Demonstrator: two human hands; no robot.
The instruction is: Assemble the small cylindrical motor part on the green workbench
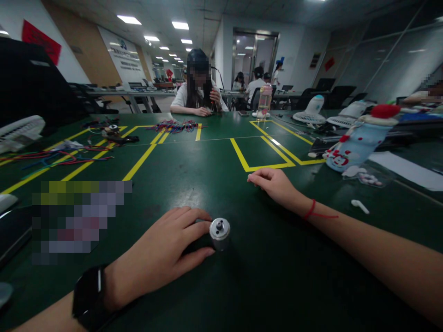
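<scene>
A small silver metal cylinder [219, 233] stands upright on the dark green table [214, 180], near the front middle. My left hand [166, 251], with a black watch on the wrist, rests beside it; its thumb and fingers touch the cylinder's left side and hold it. My right hand [273, 184] lies farther back and to the right, on the table with fingers loosely curled and nothing in it. A red string circles that wrist.
Yellow tape lines [263, 159] mark boxes on the table. Coloured wires [65, 159] lie at the left, another bundle [175, 125] at the back. A plush bottle [356, 143], small fans [311, 110], a white earbud [360, 206] sit at the right. A person [199, 87] sits across.
</scene>
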